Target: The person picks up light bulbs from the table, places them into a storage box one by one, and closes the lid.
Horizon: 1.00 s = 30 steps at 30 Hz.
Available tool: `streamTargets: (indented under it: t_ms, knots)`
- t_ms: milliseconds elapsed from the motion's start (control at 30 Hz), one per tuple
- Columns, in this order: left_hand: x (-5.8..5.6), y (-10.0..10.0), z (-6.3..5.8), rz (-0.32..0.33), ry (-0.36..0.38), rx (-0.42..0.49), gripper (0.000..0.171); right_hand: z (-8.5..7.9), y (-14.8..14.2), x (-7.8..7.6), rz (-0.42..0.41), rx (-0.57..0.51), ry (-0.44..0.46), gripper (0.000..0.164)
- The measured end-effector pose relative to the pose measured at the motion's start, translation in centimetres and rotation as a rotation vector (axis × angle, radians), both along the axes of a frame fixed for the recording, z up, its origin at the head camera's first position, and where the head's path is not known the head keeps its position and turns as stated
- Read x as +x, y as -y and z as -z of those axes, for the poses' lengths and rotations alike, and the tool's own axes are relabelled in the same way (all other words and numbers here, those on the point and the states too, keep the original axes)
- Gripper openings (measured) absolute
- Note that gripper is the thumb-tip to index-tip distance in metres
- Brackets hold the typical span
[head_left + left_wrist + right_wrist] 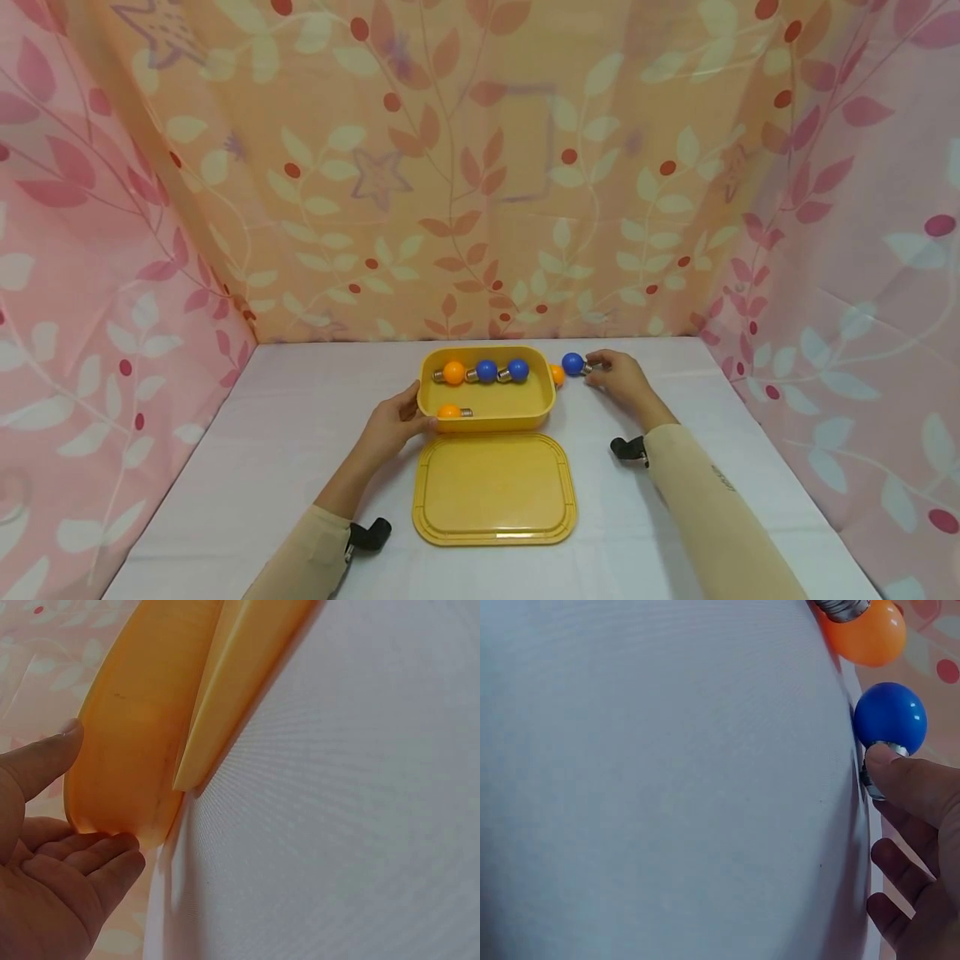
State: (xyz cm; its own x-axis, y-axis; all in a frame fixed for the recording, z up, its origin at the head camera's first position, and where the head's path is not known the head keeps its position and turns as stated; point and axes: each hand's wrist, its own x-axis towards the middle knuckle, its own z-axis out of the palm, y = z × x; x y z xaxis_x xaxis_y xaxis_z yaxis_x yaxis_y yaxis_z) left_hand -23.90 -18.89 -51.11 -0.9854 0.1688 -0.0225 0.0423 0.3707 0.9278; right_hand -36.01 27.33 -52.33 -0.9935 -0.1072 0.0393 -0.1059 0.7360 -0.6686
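Note:
A yellow plastic box (495, 423) stands on the table with small light bulbs lying in it. Along its back lie an orange bulb (453, 372) and two blue bulbs, and another orange bulb (448, 411) lies at the front left. My left hand (390, 427) holds the box's left end, thumb at the near side and fingers round the corner. To the right of the box, my right hand (621, 377) pinches a blue light bulb (890, 716) by its metal screw base. Between that bulb and the box is an orange bulb (870, 634), partly hidden by the box in the head view.
A flat yellow lid (495, 490) lies on the white tablecloth (300, 467) just in front of the box. Patterned cloth walls (480, 183) enclose the table at the back and both sides. A black wrist mount (628, 449) sticks out from the right sleeve.

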Motion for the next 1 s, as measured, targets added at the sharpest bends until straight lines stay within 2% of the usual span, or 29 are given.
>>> streamTargets:
  t_ms: [433, 667, 867, 1000]
  knots:
    - [0.0, 0.0, 0.2, -0.017, 0.007, -0.019, 0.089, 0.2, 0.8, 0.2, 0.061, 0.045, -0.009, 0.040]
    - [0.2, -0.3, 0.5, -0.024, 0.033, -0.031, 0.091, 0.3, 0.0, 0.6, 0.099, -0.014, 0.023, 0.039]
    - [0.2, -0.2, 0.2, -0.027, 0.018, -0.019, 0.090, -1.1, -0.5, 1.0, 0.095, -0.057, 0.000, 0.035]
    - [0.1, -0.1, 0.0, -0.018, 0.013, -0.010, 0.088, -2.6, -0.7, 0.8, 0.045, -0.017, -0.036, 0.034]
